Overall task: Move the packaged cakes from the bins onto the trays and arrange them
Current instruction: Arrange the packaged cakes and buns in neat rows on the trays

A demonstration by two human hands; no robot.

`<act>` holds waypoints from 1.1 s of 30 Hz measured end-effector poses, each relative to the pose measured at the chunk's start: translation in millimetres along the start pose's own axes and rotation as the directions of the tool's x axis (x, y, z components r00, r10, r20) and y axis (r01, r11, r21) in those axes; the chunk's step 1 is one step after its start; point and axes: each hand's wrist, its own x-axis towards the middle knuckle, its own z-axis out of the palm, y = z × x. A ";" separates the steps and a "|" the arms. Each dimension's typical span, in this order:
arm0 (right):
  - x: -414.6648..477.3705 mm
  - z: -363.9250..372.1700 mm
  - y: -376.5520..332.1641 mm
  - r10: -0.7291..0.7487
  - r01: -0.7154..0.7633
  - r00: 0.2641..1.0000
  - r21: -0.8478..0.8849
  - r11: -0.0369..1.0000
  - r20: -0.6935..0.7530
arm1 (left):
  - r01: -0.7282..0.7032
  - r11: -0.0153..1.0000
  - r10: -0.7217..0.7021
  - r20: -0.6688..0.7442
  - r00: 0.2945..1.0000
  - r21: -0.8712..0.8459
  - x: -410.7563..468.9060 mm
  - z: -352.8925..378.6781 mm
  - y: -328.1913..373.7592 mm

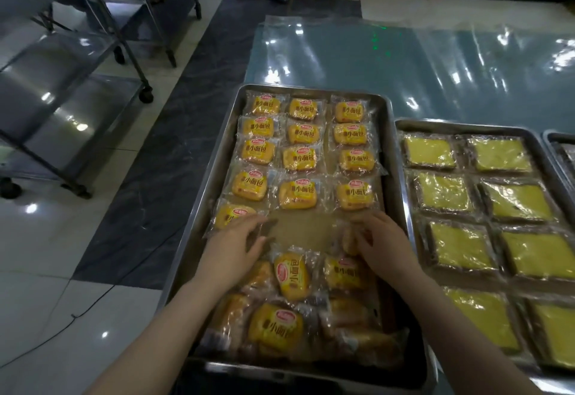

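Observation:
A steel tray [208, 176] holds several yellow packaged cakes [297, 158] laid in three neat columns in its far half. A loose heap of the same cakes [291, 276] fills its near end. My left hand [236, 248] rests fingers-down on a clear wrapper just below the last cake of the left column [228, 215]. My right hand [381, 245] curls over another cake [348, 240] at the right side of the tray. A bare patch of tray lining [301, 229] lies between the hands.
A second steel tray [460, 127] to the right holds flat yellow cakes in clear wrap. The edge of a third tray [560, 142] shows at far right. Clear plastic sheeting [404, 52] covers the surface behind. Wheeled steel racks [77, 89] stand at left on the tiled floor.

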 end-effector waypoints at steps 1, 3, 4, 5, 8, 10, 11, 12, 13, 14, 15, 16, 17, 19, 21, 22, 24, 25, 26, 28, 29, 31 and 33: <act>-9.0 -1.3 0.7 0.047 -0.048 0.998 0.012 0.999 0.033 | 0.003 1.000 -0.003 -0.002 1.000 -0.020 -7.7 -0.4 2.7; -21.4 -3.6 1.2 0.134 -0.137 0.987 0.030 0.990 0.094 | -0.003 1.000 0.003 0.012 1.000 -0.028 -17.7 1.0 10.0; -24.9 -4.5 1.6 0.157 -0.163 0.979 0.036 0.986 0.128 | -0.007 1.000 0.008 0.028 1.000 -0.026 -19.8 2.8 13.9; -27.1 -5.4 1.1 0.171 -0.181 0.971 0.043 0.983 0.170 | -0.007 1.000 0.008 0.048 0.999 -0.030 -20.2 5.0 18.0; -27.5 -5.7 -2.3 0.170 -0.192 0.952 0.065 0.979 0.253 | 0.046 0.998 -0.037 0.182 0.983 -0.045 -17.1 8.7 29.3; -24.3 -1.5 -1.8 0.163 -0.175 0.957 0.026 0.984 0.240 | 0.046 0.999 -0.043 0.301 0.953 -0.003 -12.2 8.9 33.3; -21.3 0.2 -1.4 0.150 -0.153 0.966 -0.002 0.988 0.209 | 0.023 0.999 -0.032 0.349 0.937 0.029 -9.3 9.5 34.3; -17.5 1.4 -1.1 0.116 -0.112 0.980 -0.033 0.993 0.160 | -0.002 0.998 -0.020 0.383 0.923 0.058 -6.6 10.3 35.7; -13.9 2.5 -0.3 0.062 -0.055 0.992 -0.064 0.996 0.106 | -0.021 0.997 -0.012 0.403 0.915 0.076 -4.3 11.8 37.2; -10.3 4.1 0.8 0.000 0.006 0.998 -0.090 0.996 0.065 | -0.027 0.996 -0.008 0.408 0.913 0.081 -2.1 14.0 38.8; -7.7 5.9 1.6 -0.050 0.056 0.997 -0.117 0.992 0.050 | -0.024 0.997 -0.009 0.398 0.917 0.078 -0.3 16.6 40.0; -6.4 7.8 2.2 -0.084 0.092 0.995 -0.153 0.984 0.056 | -0.020 0.997 -0.008 0.378 0.926 0.071 1.2 18.9 41.2; -6.9 10.3 3.2 -0.109 0.119 0.992 -0.196 0.973 0.061 | -0.024 0.997 -0.001 0.357 0.934 0.068 3.3 20.9 42.1; -10.8 14.5 7.6 -0.132 0.140 0.990 -0.254 0.957 0.050 | -0.066 0.995 0.037 0.333 0.942 0.078 9.9 23.9 43.3; -13.1 15.3 11.4 -0.105 0.121 0.992 -0.265 0.957 0.073 | -0.135 0.984 0.090 0.338 0.937 0.114 19.4 25.4 45.5; -12.9 15.6 13.0 -0.097 0.118 0.991 -0.260 0.958 0.093 | -0.174 0.972 0.115 0.332 0.936 0.155 23.8 25.1 48.0; -11.3 17.6 14.2 -0.088 0.120 0.987 -0.246 0.962 0.134 | -0.209 0.941 0.149 0.229 0.962 0.265 31.0 23.9 51.8; -10.9 18.7 14.3 -0.081 0.117 0.985 -0.244 0.963 0.153 | -0.182 0.935 0.147 0.136 0.980 0.305 32.2 23.2 53.6; -10.8 19.9 14.3 -0.071 0.113 0.983 -0.248 0.962 0.172 | -0.139 0.937 0.128 0.053 0.990 0.320 31.5 23.1 55.9; -12.7 23.0 14.8 -0.058 0.114 0.976 -0.271 0.956 0.208 | -0.066 0.944 0.055 0.043 0.998 0.322 24.3 27.6 61.3; -14.3 24.6 15.2 -0.056 0.121 0.973 -0.286 0.951 0.224 | -0.028 0.939 -0.015 0.120 0.993 0.344 18.2 32.3 64.7; -16.5 27.3 16.2 -0.056 0.135 0.966 -0.310 0.941 0.252 | 0.026 0.909 -0.170 0.311 0.935 0.416 5.1 41.6 70.3; -16.5 27.2 15.0 -0.043 0.135 0.960 -0.325 0.936 0.276 | 0.042 0.900 -0.241 0.414 0.878 0.435 -2.6 48.7 70.9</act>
